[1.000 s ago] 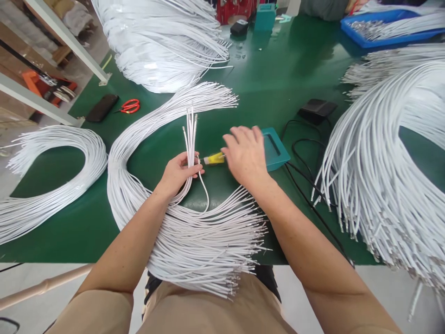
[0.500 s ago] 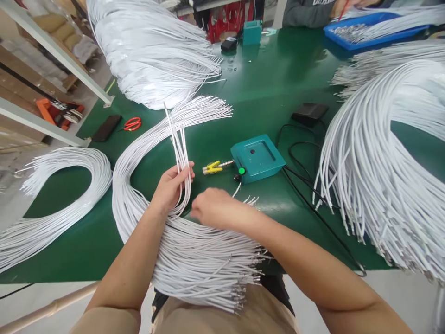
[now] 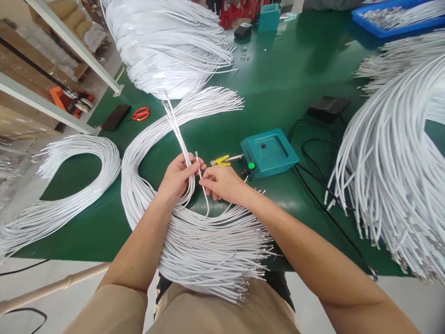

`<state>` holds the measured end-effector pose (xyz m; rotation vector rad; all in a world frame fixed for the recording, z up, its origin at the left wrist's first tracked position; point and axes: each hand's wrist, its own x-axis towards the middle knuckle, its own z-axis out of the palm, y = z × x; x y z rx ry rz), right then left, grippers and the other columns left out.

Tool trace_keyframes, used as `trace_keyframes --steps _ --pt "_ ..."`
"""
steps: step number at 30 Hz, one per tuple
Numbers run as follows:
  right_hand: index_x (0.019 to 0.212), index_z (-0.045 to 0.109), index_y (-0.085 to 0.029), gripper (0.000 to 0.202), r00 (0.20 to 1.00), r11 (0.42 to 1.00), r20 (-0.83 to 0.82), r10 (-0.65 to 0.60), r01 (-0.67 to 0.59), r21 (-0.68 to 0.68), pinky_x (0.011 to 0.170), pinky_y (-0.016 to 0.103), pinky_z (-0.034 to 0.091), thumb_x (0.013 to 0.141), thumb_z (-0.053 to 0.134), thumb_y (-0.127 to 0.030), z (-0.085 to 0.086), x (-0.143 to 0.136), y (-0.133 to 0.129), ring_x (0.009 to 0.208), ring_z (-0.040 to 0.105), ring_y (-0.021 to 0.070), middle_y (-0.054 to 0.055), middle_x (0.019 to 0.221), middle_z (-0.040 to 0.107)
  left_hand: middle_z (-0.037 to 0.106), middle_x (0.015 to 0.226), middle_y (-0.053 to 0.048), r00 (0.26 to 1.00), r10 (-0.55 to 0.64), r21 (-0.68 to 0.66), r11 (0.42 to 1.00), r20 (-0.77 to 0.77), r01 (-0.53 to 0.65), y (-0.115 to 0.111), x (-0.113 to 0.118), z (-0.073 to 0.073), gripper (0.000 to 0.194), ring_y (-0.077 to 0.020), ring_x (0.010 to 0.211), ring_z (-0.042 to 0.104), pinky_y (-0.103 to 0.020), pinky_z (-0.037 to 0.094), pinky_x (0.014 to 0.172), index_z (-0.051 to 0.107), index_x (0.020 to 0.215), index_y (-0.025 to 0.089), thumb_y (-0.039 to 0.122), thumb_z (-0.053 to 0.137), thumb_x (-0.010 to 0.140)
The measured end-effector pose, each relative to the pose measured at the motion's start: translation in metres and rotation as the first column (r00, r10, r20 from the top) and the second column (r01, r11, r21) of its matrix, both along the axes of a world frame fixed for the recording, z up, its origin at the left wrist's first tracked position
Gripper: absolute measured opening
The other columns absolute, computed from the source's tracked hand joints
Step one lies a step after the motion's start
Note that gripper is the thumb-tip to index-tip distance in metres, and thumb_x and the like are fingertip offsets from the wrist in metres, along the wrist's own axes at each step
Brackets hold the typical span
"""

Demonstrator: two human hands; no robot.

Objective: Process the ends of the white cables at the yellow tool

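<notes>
Several white wires (image 3: 178,131), bent into a loop, are gripped in my left hand (image 3: 178,176), their ends pointing up and away. My right hand (image 3: 222,183) pinches a single white wire (image 3: 205,195) near its upper end, close beside the left fingers. Under both hands a large curved bundle of white wires (image 3: 208,250) lies across the table edge, with metal tips at its right end. Just beyond the right hand is a teal device (image 3: 269,153) with a green button, a metal rod and a yellow clip (image 3: 221,161).
A tall pile of white wires (image 3: 167,46) stands at the back. Other wire bundles lie left (image 3: 104,162) and right (image 3: 389,153). Red-handled scissors (image 3: 141,113), a black phone-like slab (image 3: 116,117), a black pedal-like box (image 3: 329,108) with cables and a blue tray (image 3: 378,32) are on the green table.
My right hand has risen towards the left hand and now pinches one wire upright between them. The left hand keeps its looped wires. The view has shifted slightly.
</notes>
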<state>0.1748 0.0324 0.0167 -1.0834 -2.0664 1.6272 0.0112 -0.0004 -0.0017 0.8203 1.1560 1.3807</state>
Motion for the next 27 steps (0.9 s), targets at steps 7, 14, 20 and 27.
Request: trace_keyframes --steps 7,14,20,27 --pt "0.083 0.065 -0.020 0.018 0.952 0.938 -0.140 -0.273 0.296 0.179 0.061 0.024 0.039 0.081 0.060 -0.037 0.008 0.003 0.008 0.059 0.053 0.0099 -0.003 0.066 0.063 0.064 0.070 0.004 0.984 0.020 0.046 0.999 -0.177 -0.012 0.000 0.004 -0.006 0.044 -0.0098 0.062 0.061 -0.020 0.042 0.055 0.047 0.080 0.019 0.024 0.085 0.058" --pt "0.071 0.062 -0.017 0.021 0.918 0.937 -0.246 -0.311 0.339 0.083 0.060 0.025 0.039 0.073 0.067 -0.037 -0.001 -0.002 0.007 0.062 0.052 0.0105 -0.002 0.066 0.061 0.063 0.069 0.005 0.959 -0.028 0.079 0.996 -0.281 0.052 -0.006 0.009 -0.007 0.043 -0.0104 0.066 0.062 -0.024 0.051 0.067 0.050 0.080 0.019 0.019 0.086 0.057" --pt "0.072 0.065 -0.015 0.015 0.862 0.940 -0.394 -0.320 0.239 -0.242 0.054 0.023 0.039 0.072 0.065 -0.031 -0.001 0.000 0.012 0.052 0.045 0.0069 -0.001 0.067 0.062 0.065 0.074 0.002 0.952 -0.030 0.052 0.998 -0.304 0.047 -0.006 0.010 -0.002 0.039 -0.0128 0.064 0.064 -0.021 0.046 0.053 0.051 0.081 0.018 0.027 0.084 0.062" --pt "0.055 0.051 -0.017 0.022 0.819 0.781 -0.432 -0.377 0.031 -0.623 0.048 0.021 0.033 0.067 0.069 -0.023 -0.002 0.003 0.016 0.046 0.034 0.0048 -0.006 0.052 0.044 0.067 0.075 0.001 0.962 -0.049 0.037 0.997 -0.267 0.061 -0.007 0.013 0.001 0.038 -0.0135 0.064 0.067 -0.021 0.045 0.053 0.046 0.081 0.019 0.026 0.081 0.067"
